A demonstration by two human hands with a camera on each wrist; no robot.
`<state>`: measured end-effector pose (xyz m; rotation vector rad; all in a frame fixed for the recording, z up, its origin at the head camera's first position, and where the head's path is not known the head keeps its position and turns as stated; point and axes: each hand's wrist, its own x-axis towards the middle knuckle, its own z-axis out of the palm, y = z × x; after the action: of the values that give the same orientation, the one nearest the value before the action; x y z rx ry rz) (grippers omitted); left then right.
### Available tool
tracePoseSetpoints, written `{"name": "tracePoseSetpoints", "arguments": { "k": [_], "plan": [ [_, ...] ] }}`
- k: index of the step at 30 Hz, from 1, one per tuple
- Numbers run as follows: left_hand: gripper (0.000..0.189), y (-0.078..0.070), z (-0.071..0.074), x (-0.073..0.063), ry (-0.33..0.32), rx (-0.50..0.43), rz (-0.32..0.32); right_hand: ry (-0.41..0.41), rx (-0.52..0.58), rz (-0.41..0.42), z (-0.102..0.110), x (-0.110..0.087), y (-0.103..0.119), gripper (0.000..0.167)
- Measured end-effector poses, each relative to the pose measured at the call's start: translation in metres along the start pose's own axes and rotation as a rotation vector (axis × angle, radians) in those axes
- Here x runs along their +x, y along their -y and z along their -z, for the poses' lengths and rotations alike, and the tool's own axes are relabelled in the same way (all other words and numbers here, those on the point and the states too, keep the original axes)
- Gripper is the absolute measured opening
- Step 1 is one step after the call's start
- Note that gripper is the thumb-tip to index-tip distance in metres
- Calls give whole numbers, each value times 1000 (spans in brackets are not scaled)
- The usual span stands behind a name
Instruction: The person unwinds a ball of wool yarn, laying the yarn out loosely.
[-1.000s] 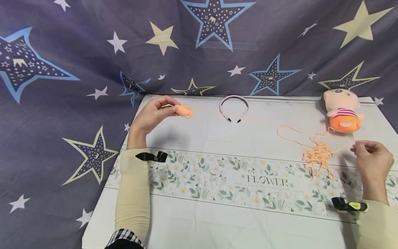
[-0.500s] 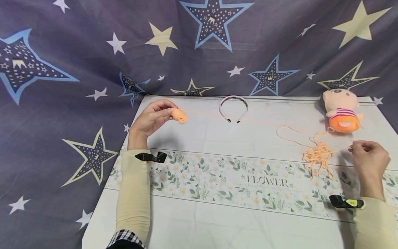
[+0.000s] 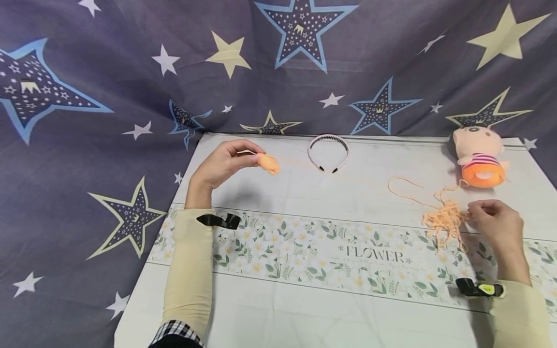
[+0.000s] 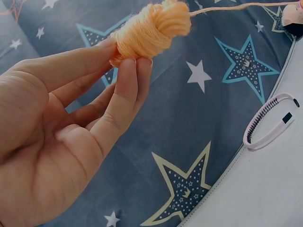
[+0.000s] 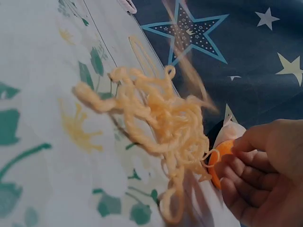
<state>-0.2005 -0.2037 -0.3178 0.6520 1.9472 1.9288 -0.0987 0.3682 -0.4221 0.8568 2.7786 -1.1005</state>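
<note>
My left hand [image 3: 228, 162] is raised over the table's far left and pinches a small wound ball of orange yarn [image 3: 268, 164] by one end. In the left wrist view, thumb and fingertips hold the yarn ball [image 4: 151, 35], and a strand runs off it to the right. A loose, tangled pile of the same yarn [image 3: 446, 220] lies on the right of the table. My right hand [image 3: 498, 222] is at the pile's right edge, thumb and forefinger pinching a thin strand. In the right wrist view, the tangle [image 5: 165, 116] is beside that hand [image 5: 265, 175].
A pink headband [image 3: 328, 137] lies near the table's back edge. Behind my right hand sits a plush toy [image 3: 480, 154] with orange bottoms. A flower-printed band crosses the white table cover [image 3: 348, 309], and a starry curtain [image 3: 278, 87] hangs behind.
My right hand has moved left, from right of the pile to its edge. The left hand dips slightly left, then shifts right with the yarn ball, which has turned.
</note>
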Motion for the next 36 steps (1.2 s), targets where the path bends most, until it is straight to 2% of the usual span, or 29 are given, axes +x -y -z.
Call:
{"name": "tracePoseSetpoints", "arguments": {
  "k": [5, 10, 13, 17, 22, 28, 31, 36],
  "plan": [
    [18, -4, -5, 1, -2, 14, -9, -39, -27, 129, 2, -8, 15, 47],
    [18, -7, -9, 2, -5, 17, -11, -101, 10, 300, 0, -22, 50, 44],
    [18, -8, -12, 2, -7, 26, -7, -138, 77, 423, -6, -32, 76, 38],
    [18, -8, -14, 3, -12, 50, -7, -147, 189, 590, -20, -46, 111, 27],
    [16, -9, -17, 5, -2, 53, -15, -81, 324, 764, -40, -62, 155, 19],
    [16, -9, -20, 6, 15, 50, -15, 65, 413, 967, -69, -82, 198, 18],
    [15, -8, -22, 6, 18, 57, -17, 142, 420, 1026, -84, -91, 214, 20],
    [15, -8, -25, 7, 20, 63, -20, 261, 408, 1045, -106, -104, 237, 23]
  ]
}}
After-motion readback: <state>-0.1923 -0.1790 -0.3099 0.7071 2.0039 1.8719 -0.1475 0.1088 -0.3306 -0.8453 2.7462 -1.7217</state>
